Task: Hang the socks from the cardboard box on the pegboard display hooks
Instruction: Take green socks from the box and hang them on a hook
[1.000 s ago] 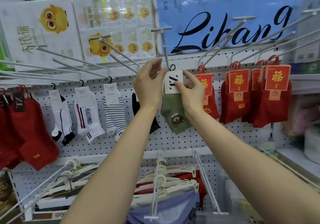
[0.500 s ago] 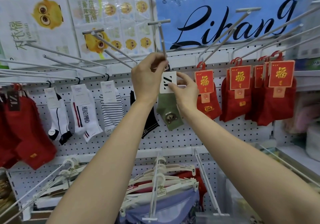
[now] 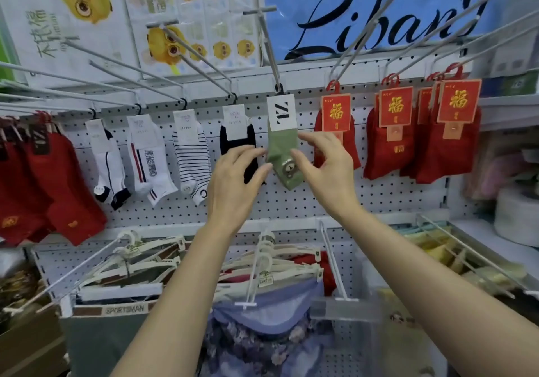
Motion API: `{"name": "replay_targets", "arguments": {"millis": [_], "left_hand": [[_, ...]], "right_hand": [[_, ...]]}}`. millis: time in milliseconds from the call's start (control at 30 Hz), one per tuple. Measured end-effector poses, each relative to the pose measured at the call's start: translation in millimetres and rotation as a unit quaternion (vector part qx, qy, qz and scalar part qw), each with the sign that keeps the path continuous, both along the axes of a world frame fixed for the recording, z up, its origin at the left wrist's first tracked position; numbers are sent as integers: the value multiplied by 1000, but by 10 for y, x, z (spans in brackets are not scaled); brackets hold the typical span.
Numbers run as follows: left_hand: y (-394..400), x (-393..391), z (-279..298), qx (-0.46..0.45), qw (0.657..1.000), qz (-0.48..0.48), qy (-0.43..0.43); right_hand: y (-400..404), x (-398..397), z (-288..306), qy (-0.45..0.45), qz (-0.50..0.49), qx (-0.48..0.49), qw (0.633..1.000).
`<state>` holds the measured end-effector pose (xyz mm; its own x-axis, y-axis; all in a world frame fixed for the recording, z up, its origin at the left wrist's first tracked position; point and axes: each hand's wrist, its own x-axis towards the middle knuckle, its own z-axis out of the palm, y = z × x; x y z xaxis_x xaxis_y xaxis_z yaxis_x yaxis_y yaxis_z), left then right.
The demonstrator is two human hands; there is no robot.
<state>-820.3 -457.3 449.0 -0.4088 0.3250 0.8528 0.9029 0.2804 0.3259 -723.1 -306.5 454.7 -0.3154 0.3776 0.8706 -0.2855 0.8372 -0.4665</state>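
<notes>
- Hanging from a display hook (image 3: 269, 47) on the pegboard (image 3: 291, 198), the green sock (image 3: 281, 146) carries a white card and a small bear motif, just above both hands.
- Left hand (image 3: 233, 182) has relaxed, spread fingers beside the sock's left edge; whether they touch it is unclear.
- Right hand (image 3: 326, 169) has loosely curled fingers at the sock's right edge, covering part of it.
- Black sock (image 3: 237, 140) sits partly hidden behind the left hand.
- Red socks (image 3: 335, 131) hang close right.
</notes>
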Motion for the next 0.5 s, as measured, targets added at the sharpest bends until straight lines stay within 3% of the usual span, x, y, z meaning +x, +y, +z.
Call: {"name": "replay_targets", "arguments": {"millis": [333,500], "left_hand": [[-409,525,-701,-43,999,-24,3],[-570,748,-1028,-46,995,-89,-24]], "right_hand": [[-388,759,-831,-17,-59,71,996],[-635,1081,-1207,-27,-101,87,991]]}}
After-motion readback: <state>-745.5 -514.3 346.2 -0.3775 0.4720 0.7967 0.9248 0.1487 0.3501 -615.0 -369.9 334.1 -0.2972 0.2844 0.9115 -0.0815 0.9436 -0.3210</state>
